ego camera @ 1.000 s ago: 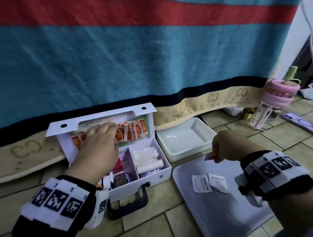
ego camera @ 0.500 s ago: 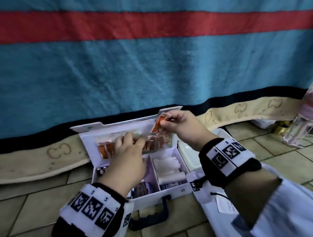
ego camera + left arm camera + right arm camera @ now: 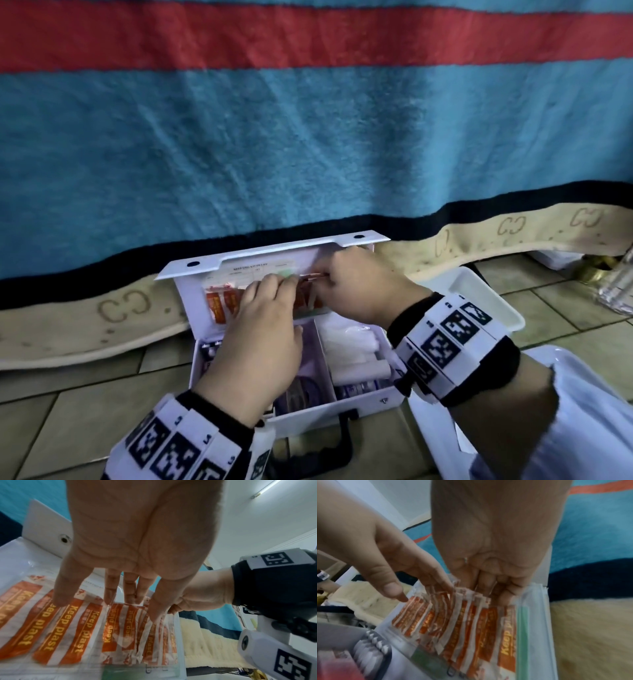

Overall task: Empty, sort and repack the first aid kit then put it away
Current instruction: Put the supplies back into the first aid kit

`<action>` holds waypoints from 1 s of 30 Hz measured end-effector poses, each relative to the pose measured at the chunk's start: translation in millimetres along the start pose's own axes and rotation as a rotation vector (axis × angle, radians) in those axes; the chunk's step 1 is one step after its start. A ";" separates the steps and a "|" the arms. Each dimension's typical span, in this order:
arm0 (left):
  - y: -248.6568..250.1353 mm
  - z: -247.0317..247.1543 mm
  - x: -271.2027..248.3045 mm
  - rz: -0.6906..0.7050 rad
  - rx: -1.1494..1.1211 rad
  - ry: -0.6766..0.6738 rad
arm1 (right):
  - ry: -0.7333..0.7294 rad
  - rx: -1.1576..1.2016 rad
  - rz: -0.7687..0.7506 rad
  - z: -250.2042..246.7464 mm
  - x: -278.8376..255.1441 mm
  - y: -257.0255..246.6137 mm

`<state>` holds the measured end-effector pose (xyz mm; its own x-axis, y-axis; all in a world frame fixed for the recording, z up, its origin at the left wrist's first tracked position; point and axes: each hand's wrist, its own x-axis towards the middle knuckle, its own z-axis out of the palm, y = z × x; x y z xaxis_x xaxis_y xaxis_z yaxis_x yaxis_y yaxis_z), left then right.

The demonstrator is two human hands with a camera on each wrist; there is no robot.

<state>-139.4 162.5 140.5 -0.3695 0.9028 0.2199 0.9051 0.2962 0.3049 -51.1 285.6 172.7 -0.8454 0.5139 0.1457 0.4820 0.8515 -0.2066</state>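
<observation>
I see the white first aid kit (image 3: 342,409) open on the tiled floor, its lid (image 3: 270,260) raised against the blue blanket (image 3: 308,147). Orange plaster strips (image 3: 72,630) sit fanned in the lid's clear pocket. My left hand (image 3: 260,342) lies over them with fingers (image 3: 59,595) straight and slightly spread. My right hand (image 3: 363,287), at the lid's right end, has fingers curled, pinching the strips' top edges.

We look down from head height onto the open first aid kit (image 3: 373,404) on the floor; both wrist views sit close under the palms, sharing the plasters (image 3: 72,632) in its lid.
</observation>
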 end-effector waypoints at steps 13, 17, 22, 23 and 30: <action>-6.1 -2.4 -2.8 0.023 -0.050 0.037 | 0.004 -0.124 0.046 5.1 9.3 -4.5; -5.1 -4.9 -1.9 -0.012 0.015 -0.010 | 0.083 -0.320 -0.068 4.0 4.9 -7.1; -7.9 -12.7 11.5 -0.037 0.083 -0.075 | 0.112 -0.154 0.009 -21.5 -12.2 7.5; -7.6 -13.8 13.7 -0.050 0.086 -0.080 | 0.121 -0.126 0.032 -30.2 -18.6 13.7; 30.9 -0.6 -3.2 0.094 0.017 -0.059 | -0.115 -0.181 0.354 -48.1 -109.3 84.4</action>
<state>-110.4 168.6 149.8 -0.2702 0.9436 0.1914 0.9389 0.2141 0.2696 93.0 306.3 185.8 -0.6352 0.7722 -0.0145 0.7718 0.6339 -0.0495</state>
